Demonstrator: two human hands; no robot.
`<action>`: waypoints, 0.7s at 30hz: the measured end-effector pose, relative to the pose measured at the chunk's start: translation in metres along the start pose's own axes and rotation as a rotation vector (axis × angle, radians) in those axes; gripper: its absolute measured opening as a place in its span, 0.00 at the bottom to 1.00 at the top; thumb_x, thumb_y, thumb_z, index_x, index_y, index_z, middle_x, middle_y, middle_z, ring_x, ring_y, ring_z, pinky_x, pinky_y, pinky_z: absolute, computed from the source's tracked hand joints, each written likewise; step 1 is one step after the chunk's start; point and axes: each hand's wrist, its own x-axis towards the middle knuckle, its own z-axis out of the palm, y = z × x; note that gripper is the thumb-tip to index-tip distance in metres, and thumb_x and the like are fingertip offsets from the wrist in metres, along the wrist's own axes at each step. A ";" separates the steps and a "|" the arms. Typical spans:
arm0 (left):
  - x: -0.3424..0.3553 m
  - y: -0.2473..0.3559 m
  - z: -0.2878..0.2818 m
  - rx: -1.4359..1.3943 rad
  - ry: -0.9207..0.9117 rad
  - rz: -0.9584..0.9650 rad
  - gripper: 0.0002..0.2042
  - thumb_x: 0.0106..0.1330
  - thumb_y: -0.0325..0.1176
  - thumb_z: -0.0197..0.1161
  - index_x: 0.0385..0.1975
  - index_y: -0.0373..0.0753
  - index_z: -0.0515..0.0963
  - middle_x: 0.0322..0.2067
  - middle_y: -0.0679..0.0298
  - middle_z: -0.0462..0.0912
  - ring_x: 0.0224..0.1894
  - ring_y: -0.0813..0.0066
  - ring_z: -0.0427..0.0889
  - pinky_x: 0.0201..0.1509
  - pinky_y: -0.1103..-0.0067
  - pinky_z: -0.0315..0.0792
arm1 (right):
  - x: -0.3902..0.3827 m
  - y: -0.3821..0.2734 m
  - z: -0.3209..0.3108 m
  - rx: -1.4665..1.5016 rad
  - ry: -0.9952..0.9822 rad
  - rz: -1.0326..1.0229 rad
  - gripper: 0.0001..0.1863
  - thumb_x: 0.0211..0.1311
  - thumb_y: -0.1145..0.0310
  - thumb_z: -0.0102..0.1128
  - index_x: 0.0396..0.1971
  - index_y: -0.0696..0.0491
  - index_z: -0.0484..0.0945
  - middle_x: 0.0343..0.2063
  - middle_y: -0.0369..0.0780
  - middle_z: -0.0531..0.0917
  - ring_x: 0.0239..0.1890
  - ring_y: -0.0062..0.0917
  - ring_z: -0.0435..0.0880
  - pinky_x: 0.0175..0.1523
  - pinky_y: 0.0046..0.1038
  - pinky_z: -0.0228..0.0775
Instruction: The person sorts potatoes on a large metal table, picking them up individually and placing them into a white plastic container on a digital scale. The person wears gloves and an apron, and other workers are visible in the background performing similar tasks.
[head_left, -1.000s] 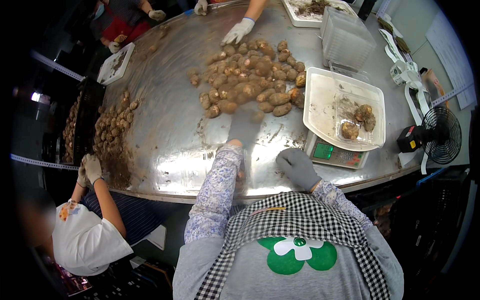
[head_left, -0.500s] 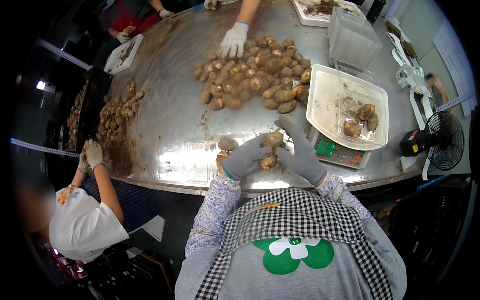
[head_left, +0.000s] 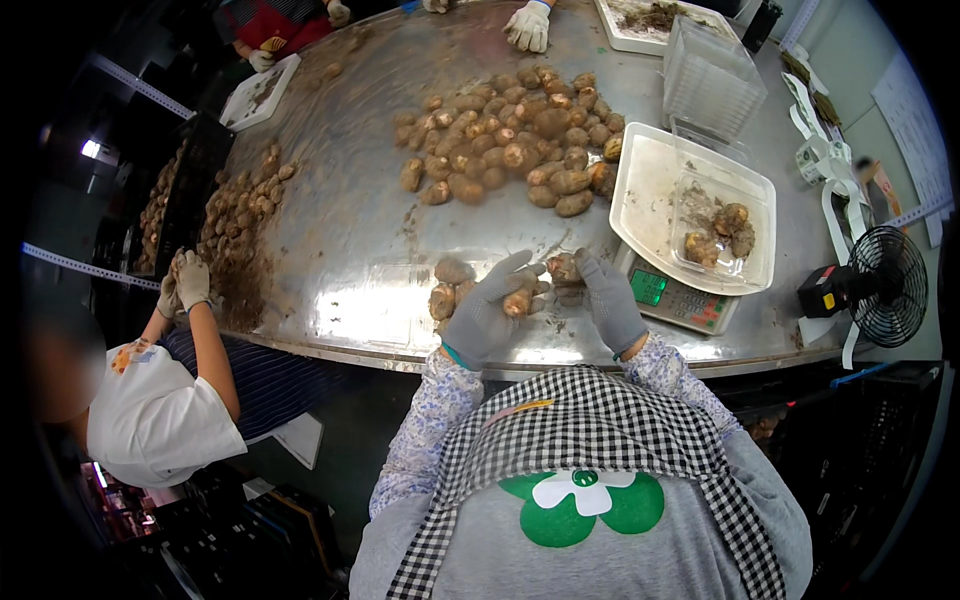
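My left hand (head_left: 481, 318), in a grey glove, is closed round a small brown taro (head_left: 518, 302) with a pale end, just above the near part of the metal table. My right hand (head_left: 611, 306), gloved alike, pinches another taro (head_left: 563, 268) between thumb and fingers. Several more taros (head_left: 453, 270) lie against the outer side of my left hand. To the right of my right hand, a scale (head_left: 678, 296) carries a white tray (head_left: 635, 190). In that tray sits a clear plastic box (head_left: 684, 212) with several taros (head_left: 731, 218) at its near end.
A big heap of taros (head_left: 510, 140) covers the middle of the table (head_left: 345, 200). Stacked clear boxes (head_left: 708, 80) and a black fan (head_left: 885, 283) stand at the right. A co-worker's gloved hand (head_left: 528, 27) rests beyond the heap; another person (head_left: 165, 400) works at the left.
My hands have moved apart, and the two taros between them are now separated, one at each hand. The co-worker's gloved hand has drawn back from the heap to the far edge.
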 end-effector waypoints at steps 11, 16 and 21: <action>-0.004 0.008 0.011 -0.761 0.103 -0.177 0.19 0.67 0.24 0.54 0.58 0.30 0.68 0.40 0.60 0.79 0.30 0.83 0.72 0.33 0.86 0.72 | -0.022 -0.040 0.019 0.029 -0.136 0.105 0.17 0.71 0.61 0.44 0.44 0.58 0.76 0.35 0.38 0.79 0.37 0.23 0.80 0.40 0.23 0.75; 0.007 0.020 0.024 0.185 0.073 0.069 0.18 0.68 0.27 0.51 0.57 0.31 0.69 0.42 0.59 0.79 0.38 0.75 0.78 0.42 0.80 0.74 | -0.020 -0.031 0.017 -0.653 -0.162 -0.310 0.17 0.69 0.59 0.50 0.44 0.57 0.76 0.33 0.40 0.79 0.34 0.21 0.79 0.37 0.23 0.72; 0.021 0.020 0.047 -0.135 0.032 -0.110 0.23 0.76 0.44 0.38 0.61 0.33 0.66 0.52 0.56 0.77 0.48 0.69 0.78 0.54 0.76 0.72 | -0.028 -0.072 0.033 -0.540 -0.099 0.133 0.23 0.64 0.51 0.57 0.49 0.54 0.75 0.36 0.43 0.82 0.31 0.27 0.82 0.38 0.28 0.75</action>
